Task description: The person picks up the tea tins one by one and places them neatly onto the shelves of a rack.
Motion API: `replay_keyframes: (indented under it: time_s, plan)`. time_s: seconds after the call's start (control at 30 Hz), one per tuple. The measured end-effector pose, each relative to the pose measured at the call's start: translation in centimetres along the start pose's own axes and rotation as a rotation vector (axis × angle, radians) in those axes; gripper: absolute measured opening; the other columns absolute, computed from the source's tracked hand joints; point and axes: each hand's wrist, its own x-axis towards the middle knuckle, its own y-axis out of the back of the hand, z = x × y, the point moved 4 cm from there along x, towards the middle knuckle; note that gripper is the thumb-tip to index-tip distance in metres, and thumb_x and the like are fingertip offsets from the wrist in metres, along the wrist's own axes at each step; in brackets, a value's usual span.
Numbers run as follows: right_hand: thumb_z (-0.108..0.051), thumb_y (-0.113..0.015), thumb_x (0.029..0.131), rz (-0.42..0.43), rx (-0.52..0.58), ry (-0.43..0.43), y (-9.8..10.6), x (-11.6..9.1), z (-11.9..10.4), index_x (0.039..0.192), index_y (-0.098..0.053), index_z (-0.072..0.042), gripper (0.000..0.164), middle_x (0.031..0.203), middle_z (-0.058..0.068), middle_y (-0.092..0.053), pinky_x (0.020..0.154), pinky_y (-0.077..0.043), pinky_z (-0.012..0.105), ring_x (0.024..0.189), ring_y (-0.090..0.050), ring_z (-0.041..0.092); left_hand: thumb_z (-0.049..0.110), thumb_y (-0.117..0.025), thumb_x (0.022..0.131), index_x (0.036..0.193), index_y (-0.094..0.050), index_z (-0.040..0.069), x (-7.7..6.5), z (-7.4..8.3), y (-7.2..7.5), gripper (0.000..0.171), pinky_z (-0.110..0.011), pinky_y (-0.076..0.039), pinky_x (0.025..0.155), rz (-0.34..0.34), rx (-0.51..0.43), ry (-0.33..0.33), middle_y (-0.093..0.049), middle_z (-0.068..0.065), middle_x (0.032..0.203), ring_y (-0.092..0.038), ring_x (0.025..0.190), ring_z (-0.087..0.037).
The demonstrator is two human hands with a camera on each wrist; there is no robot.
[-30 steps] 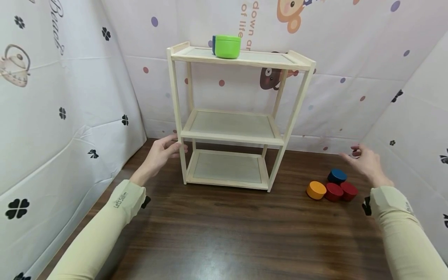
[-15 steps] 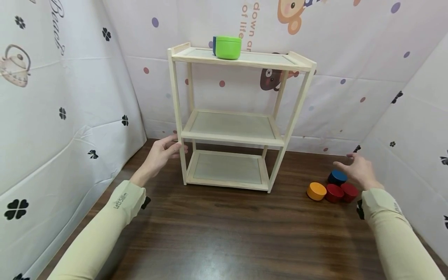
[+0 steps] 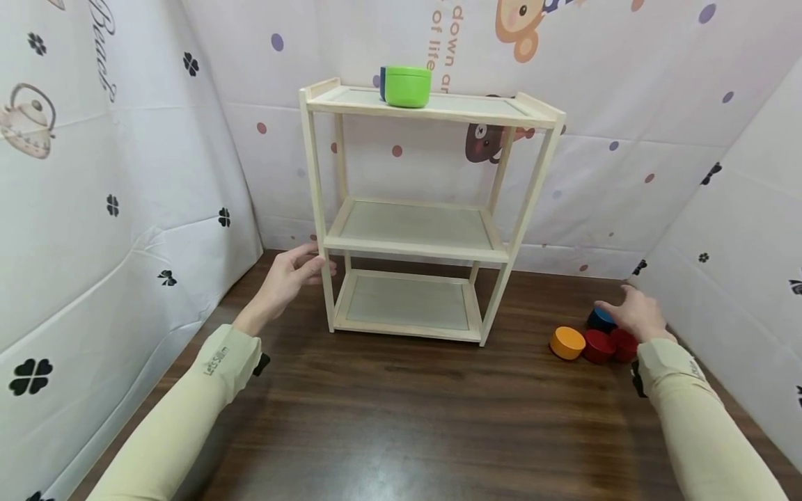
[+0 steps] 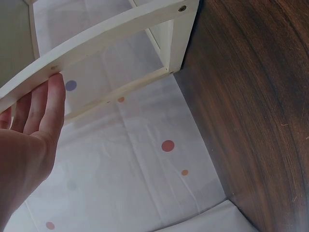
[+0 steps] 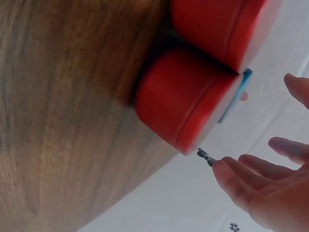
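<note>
A cream wooden three-tier shelf (image 3: 413, 248) stands on the dark table. My left hand (image 3: 285, 280) holds its left front post, thumb and fingers on either side; in the left wrist view the fingers (image 4: 53, 106) touch the post's edge. At the right, my right hand (image 3: 638, 313) hovers with fingers spread over a group of small round containers. These are a blue one (image 3: 601, 320), a yellow one (image 3: 567, 343) and two red ones (image 3: 598, 346). The hand partly covers the blue container and one red container. In the right wrist view, its fingers are apart from the nearer red container (image 5: 178, 96).
On the shelf's top tier sits a green round container (image 3: 408, 87), with a dark blue one (image 3: 383, 83) mostly hidden behind it. Patterned white cloth (image 3: 263, 83) surrounds the table (image 3: 388, 417) at the back and sides.
My right hand has moved left and down, closer to the blue and red containers. The left hand has stayed at the shelf post.
</note>
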Motion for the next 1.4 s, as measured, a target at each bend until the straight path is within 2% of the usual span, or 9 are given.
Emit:
replay_keyframes:
  time_s: [0.17, 0.3, 0.4, 0.53, 0.7, 0.83, 1.03, 1.13, 1.4]
  plan:
    - [-0.054, -0.051, 0.094, -0.058, -0.017, -0.039, -0.6, 0.3, 0.4, 0.143, -0.021, 0.015, 0.090, 0.137, 0.046, -0.030, 0.091, -0.044, 0.070, 0.117, -0.038, 0.062, 0.022, -0.053, 0.100, 0.134, -0.051, 0.000, 0.1, 0.0, 0.0, 0.041, -0.039, -0.059, 0.090, 0.001, 0.024, 0.006, -0.070, -0.022, 0.108, -0.069, 0.101, -0.020]
    - [-0.052, -0.050, 0.095, -0.079, -0.015, -0.050, -0.9, 0.4, 0.6, 0.144, -0.020, 0.014, 0.088, 0.137, 0.046, -0.030, 0.088, -0.045, 0.069, 0.117, -0.040, 0.061, 0.022, -0.053, 0.100, 0.135, -0.051, -0.001, 0.1, -0.1, 0.0, 0.041, -0.041, -0.058, 0.091, -0.002, 0.016, -0.002, -0.067, -0.027, 0.110, -0.069, 0.103, -0.024]
    - [-0.051, -0.049, 0.096, -0.092, -0.010, -0.065, -1.1, 0.4, 0.8, 0.143, -0.020, 0.014, 0.086, 0.137, 0.046, -0.029, 0.088, -0.045, 0.068, 0.117, -0.039, 0.062, 0.020, -0.052, 0.100, 0.135, -0.050, 0.000, 0.1, -0.2, 0.0, 0.041, -0.043, -0.058, 0.091, -0.006, 0.008, -0.009, -0.070, -0.018, 0.107, -0.068, 0.105, -0.031]
    - [-0.054, -0.048, 0.095, -0.114, 0.006, -0.089, -1.5, 0.4, 1.1, 0.145, -0.016, 0.013, 0.089, 0.140, 0.046, -0.026, 0.093, -0.041, 0.071, 0.120, -0.035, 0.062, 0.019, -0.052, 0.100, 0.135, -0.050, 0.000, 0.1, -0.1, 0.0, 0.040, -0.044, -0.058, 0.091, -0.010, 0.001, -0.012, -0.072, 0.006, 0.097, -0.067, 0.105, -0.035]
    - [-0.053, -0.049, 0.095, -0.123, 0.004, -0.099, -1.8, 0.5, 1.2, 0.147, -0.011, 0.013, 0.092, 0.141, 0.045, -0.023, 0.096, -0.039, 0.072, 0.122, -0.033, 0.062, 0.020, -0.053, 0.100, 0.135, -0.050, -0.003, 0.2, -0.1, 0.0, 0.042, -0.044, -0.057, 0.091, -0.012, -0.009, -0.014, -0.072, 0.009, 0.094, -0.068, 0.104, -0.032]
    - [-0.049, -0.050, 0.096, -0.121, -0.010, -0.097, -1.9, 0.6, 1.0, 0.146, -0.013, 0.014, 0.089, 0.141, 0.045, -0.024, 0.096, -0.039, 0.072, 0.121, -0.034, 0.062, 0.019, -0.053, 0.100, 0.135, -0.048, -0.006, 0.1, -0.1, 0.0, 0.044, -0.044, -0.058, 0.091, -0.009, -0.011, -0.012, -0.072, 0.006, 0.094, -0.069, 0.103, -0.028]
    - [-0.049, -0.048, 0.097, -0.129, -0.013, -0.095, -2.0, 0.6, 1.0, 0.144, -0.014, 0.015, 0.087, 0.139, 0.046, -0.025, 0.097, -0.039, 0.072, 0.120, -0.035, 0.062, 0.020, -0.053, 0.100, 0.135, -0.050, -0.002, 0.1, -0.2, 0.0, 0.041, -0.044, -0.057, 0.092, -0.007, -0.002, -0.009, -0.070, -0.022, 0.108, -0.069, 0.103, -0.027]
    - [-0.050, -0.049, 0.096, -0.129, -0.007, -0.082, -2.1, 0.6, 1.0, 0.143, -0.017, 0.016, 0.087, 0.138, 0.046, -0.027, 0.095, -0.040, 0.071, 0.118, -0.037, 0.061, 0.020, -0.053, 0.100, 0.134, -0.051, -0.001, 0.1, -0.1, -0.1, 0.040, -0.045, -0.058, 0.091, -0.006, 0.000, -0.009, -0.069, -0.024, 0.109, -0.069, 0.103, -0.029]
    - [-0.044, -0.060, 0.091, -0.119, 0.020, -0.026, -2.3, 0.6, 1.1, 0.138, -0.024, 0.018, 0.085, 0.129, 0.046, -0.036, 0.093, -0.045, 0.068, 0.106, -0.047, 0.056, 0.020, -0.053, 0.100, 0.135, -0.050, -0.003, 0.1, 0.1, -0.1, 0.042, -0.042, -0.059, 0.090, -0.004, -0.012, -0.012, -0.072, 0.009, 0.094, -0.070, 0.099, -0.021]
